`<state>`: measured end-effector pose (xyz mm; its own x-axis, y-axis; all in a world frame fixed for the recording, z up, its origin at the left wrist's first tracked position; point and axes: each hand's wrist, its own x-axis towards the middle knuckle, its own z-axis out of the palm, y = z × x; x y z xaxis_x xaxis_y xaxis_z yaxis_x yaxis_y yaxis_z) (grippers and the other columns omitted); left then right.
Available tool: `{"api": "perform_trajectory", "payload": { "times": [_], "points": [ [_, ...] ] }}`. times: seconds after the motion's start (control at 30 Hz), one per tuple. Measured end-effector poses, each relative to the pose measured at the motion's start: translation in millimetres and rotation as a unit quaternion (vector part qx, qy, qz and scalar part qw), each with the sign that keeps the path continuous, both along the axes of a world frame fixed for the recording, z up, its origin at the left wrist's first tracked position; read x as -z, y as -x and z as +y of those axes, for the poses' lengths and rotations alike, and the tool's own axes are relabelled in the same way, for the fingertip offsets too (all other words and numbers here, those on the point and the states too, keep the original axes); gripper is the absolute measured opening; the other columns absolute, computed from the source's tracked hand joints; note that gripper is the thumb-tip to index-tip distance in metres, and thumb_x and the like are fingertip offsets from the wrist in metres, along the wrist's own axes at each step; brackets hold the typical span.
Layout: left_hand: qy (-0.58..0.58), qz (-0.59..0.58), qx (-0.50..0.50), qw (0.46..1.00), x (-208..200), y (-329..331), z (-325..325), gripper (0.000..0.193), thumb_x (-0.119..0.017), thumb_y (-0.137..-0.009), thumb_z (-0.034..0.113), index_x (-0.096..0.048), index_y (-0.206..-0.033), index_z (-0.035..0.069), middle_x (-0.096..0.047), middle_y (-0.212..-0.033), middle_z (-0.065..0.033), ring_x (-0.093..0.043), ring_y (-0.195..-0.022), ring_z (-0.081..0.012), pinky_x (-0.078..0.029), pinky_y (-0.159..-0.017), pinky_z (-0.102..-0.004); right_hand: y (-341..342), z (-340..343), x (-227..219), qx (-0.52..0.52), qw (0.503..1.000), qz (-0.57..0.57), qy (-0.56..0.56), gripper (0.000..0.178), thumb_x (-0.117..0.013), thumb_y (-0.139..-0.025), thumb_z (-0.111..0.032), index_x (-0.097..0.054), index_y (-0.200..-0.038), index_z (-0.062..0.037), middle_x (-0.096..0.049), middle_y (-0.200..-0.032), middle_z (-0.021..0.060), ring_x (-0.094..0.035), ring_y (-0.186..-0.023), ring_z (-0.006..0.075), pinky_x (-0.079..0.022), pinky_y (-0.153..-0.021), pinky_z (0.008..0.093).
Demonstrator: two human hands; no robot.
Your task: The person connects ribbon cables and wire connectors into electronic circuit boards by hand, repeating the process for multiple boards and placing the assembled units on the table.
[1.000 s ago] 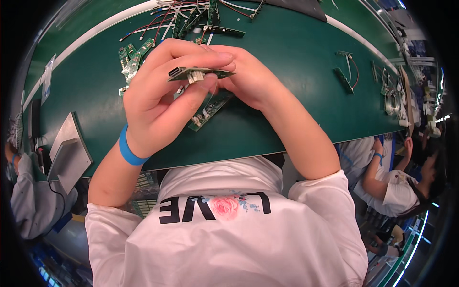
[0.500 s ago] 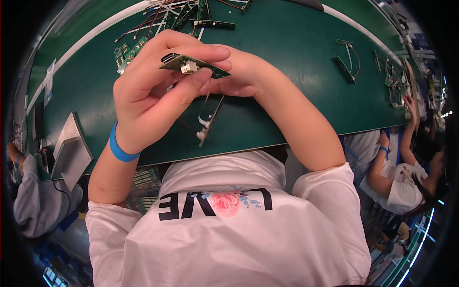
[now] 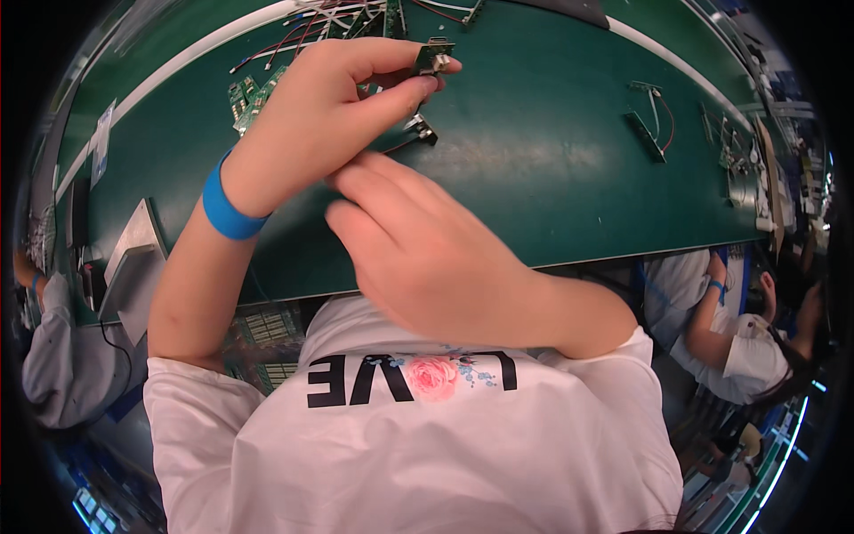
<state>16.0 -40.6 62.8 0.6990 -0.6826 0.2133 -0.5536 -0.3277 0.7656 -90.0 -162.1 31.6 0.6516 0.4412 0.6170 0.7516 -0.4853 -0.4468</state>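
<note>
Between the thumb and index finger of my left hand [image 3: 329, 116] a small green circuit board [image 3: 434, 60] is pinched, with a metal socket on its upper edge and a white connector on its face. My left wrist wears a blue band. Just below, a second narrow circuit board [image 3: 423, 130] with a white connector slants out from behind the fingers of my right hand [image 3: 427, 240]. Back up and fingers together, my right hand is closed on its hidden end. Its fingertips lie close to my left wrist.
A heap of circuit boards and wires [image 3: 356, 20] lies at the far side of the green table [image 3: 534, 187]. Bare boards [image 3: 252, 100] sit left of it. Two wired boards [image 3: 648, 133] lie at right. A metal stand [image 3: 133, 262] is at left; people sit on both sides.
My left hand has moved up and right with its board, which has turned. My right hand has drawn back toward me, below the left hand. The second board no longer hangs down but slants sideways.
</note>
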Motion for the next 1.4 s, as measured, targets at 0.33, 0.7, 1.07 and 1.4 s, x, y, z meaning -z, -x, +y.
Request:
{"api": "perform_trajectory", "payload": {
  "times": [0.33, 0.7, 1.07, 1.4],
  "points": [
    [0.117, 0.087, -0.068, 0.987, 27.8, -15.7, 12.3, 0.026, -0.054, -0.090, 0.008, -0.060, -0.114, -0.002, -0.066, -0.095, -0.0062, -0.059, -0.090, -0.0102, -0.045, -0.079, -0.0224, -47.1, 13.1, 44.3, -0.001, 0.961, -0.035, 0.274, 0.014, -0.057, -0.069, -0.011, -0.060, -0.081, -0.0031, -0.055, -0.089, 0.0114, -0.054, -0.082, 0.0236, -0.041, -0.072, 0.0339],
    [0.262, 0.113, -0.165, 0.944, 51.3, -17.7, 27.7, 0.020, -0.054, -0.090, 0.006, -0.061, -0.107, -0.002, -0.068, -0.092, -0.0067, -0.062, -0.085, -0.0085, -0.048, -0.074, -0.0214, -64.3, -11.1, 11.5, -0.002, 0.977, 0.139, -0.162, 0.005, -0.062, -0.078, -0.002, -0.059, -0.083, -0.0029, -0.052, -0.076, 0.0074, -0.050, -0.059, 0.0185, -0.042, -0.052, 0.0295],
    [0.277, 0.227, -0.128, 0.925, 43.9, 6.5, 22.1, 0.030, -0.056, -0.090, 0.005, -0.053, -0.120, -0.001, -0.064, -0.091, -0.0040, -0.057, -0.081, -0.0055, -0.043, -0.064, -0.0161, -77.0, -35.9, 0.3, 0.039, 0.986, 0.070, -0.146, 0.007, -0.066, -0.078, -0.001, -0.065, -0.084, -0.0031, -0.055, -0.068, 0.0063, -0.052, -0.058, 0.0184, -0.041, -0.049, 0.0275],
    [0.219, 0.125, 0.032, 0.967, 53.2, 12.3, 27.4, 0.058, -0.060, -0.083, -0.005, -0.034, -0.135, -0.007, -0.040, -0.139, -0.0197, -0.052, -0.114, -0.0195, -0.043, -0.096, -0.0329, -71.3, -48.5, 7.1, 0.085, 0.994, -0.057, -0.029, 0.019, -0.072, -0.069, 0.005, -0.065, -0.087, 0.0005, -0.060, -0.073, 0.0070, -0.054, -0.060, 0.0166, -0.042, -0.050, 0.0246]
  ]
}}
